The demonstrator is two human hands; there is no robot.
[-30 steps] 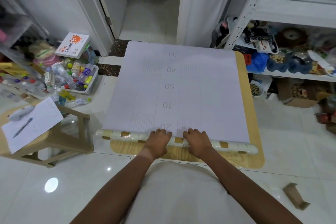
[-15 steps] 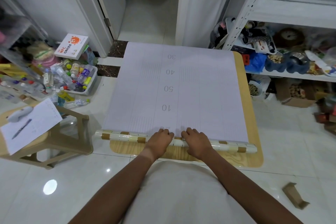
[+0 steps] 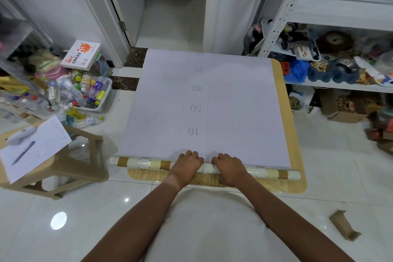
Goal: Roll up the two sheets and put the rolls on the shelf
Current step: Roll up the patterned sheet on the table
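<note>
A large pale lilac sheet (image 3: 234, 102) with printed numbers lies flat on a low wooden table (image 3: 295, 155). Its near end is wound into a long roll (image 3: 144, 164) that shows a cream and brown tile pattern and lies across the table's front. My left hand (image 3: 187, 166) and my right hand (image 3: 229, 168) rest side by side on the middle of the roll, fingers curled over its top onto the flat sheet. The white metal shelf (image 3: 340, 15) stands at the right. A second sheet is not distinguishable.
A beige stool (image 3: 63, 168) with paper and a pen stands at the left. Behind it sits a tub of bottles (image 3: 85, 93) and a white box (image 3: 81, 54). The shelf's lower levels are cluttered. A cardboard scrap (image 3: 344, 227) lies on the tiled floor. An open doorway (image 3: 170, 6) is ahead.
The roll has advanced away from me: the printed 20 has been wound under, and 10 is now the nearest number. Both hands stay on the roll's middle.
</note>
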